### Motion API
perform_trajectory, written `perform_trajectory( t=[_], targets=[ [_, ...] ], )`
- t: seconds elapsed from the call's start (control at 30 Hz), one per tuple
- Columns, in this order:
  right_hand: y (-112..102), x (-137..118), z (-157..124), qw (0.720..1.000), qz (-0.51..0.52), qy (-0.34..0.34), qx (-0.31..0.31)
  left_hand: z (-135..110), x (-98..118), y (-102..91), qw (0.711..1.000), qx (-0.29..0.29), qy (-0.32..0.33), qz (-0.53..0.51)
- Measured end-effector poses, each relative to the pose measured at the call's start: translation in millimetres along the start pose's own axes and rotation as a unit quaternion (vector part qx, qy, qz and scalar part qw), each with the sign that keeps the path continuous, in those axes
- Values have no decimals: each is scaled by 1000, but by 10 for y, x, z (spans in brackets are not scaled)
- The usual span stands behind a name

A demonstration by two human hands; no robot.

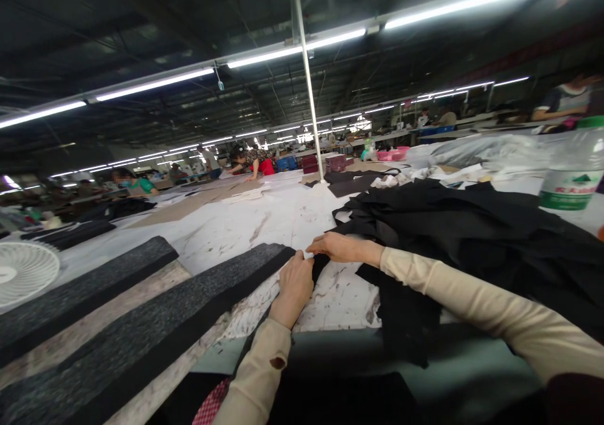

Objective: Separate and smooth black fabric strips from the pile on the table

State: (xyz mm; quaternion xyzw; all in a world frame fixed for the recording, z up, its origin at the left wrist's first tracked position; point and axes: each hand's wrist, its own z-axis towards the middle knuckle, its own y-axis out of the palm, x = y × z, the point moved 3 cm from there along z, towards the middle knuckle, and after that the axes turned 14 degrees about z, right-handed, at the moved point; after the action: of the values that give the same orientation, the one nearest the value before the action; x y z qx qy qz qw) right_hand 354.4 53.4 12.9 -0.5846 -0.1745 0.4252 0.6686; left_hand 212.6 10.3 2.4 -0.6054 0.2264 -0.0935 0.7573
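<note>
My left hand (297,281) and my right hand (343,247) meet fingertip to fingertip above the table's front part. Both have their fingers pinched together. A small white piece (307,255) shows between the fingertips; its kind is unclear. A black cloth strip (319,266) hangs at my fingers and runs back beneath my left wrist. What each fingertip presses on is partly hidden. To the left lies a long dark grey speckled cloth strip (189,296) with a black border. A heap of black cut cloth (453,223) spreads beside my right forearm.
A second grey speckled strip (94,280) lies farther left, near a white fan (26,274). A clear bottle with a green-and-white label (573,176) stands at right. A thin white pole (309,85) rises from the white-covered table (278,214). Co-workers are in the background.
</note>
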Motion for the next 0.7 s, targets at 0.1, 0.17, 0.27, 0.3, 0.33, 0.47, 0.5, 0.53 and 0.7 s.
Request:
perform_trajectory(
  t=[0.1, 0.17, 0.27, 0.3, 0.33, 0.47, 0.5, 0.53, 0.7],
  targets=[
    [-38, 26, -9, 998, -30, 55, 8, -6, -5, 2, 1000, 3, 2, -4],
    [-67, 3, -6, 998, -18, 55, 36, 10, -5, 5, 1000, 4, -1, -7],
    [-38, -60, 3, 999, -2, 43, 25, 82, 17, 10, 1000, 2, -5, -10],
    [-13, -68, 3, 998, -10, 57, 11, 114, 29, 12, 1000, 2, -6, -11],
    [14, -68, 0, 997, -20, 76, -2, 144, 40, 12, 1000, 3, -6, -13],
    [83, -22, -23, 993, -40, 113, -10, 158, -8, 10, 999, 3, -17, -30],
    [91, -2, -28, 993, -37, 112, -8, 117, -55, 8, 999, 0, -25, -34],
    [97, 20, -31, 994, -32, 109, -8, 57, -113, 7, 999, -4, -34, -39],
    [108, 124, -28, 996, 5, 86, -20, -394, -393, 4, 996, -9, -52, -73]
  ],
)
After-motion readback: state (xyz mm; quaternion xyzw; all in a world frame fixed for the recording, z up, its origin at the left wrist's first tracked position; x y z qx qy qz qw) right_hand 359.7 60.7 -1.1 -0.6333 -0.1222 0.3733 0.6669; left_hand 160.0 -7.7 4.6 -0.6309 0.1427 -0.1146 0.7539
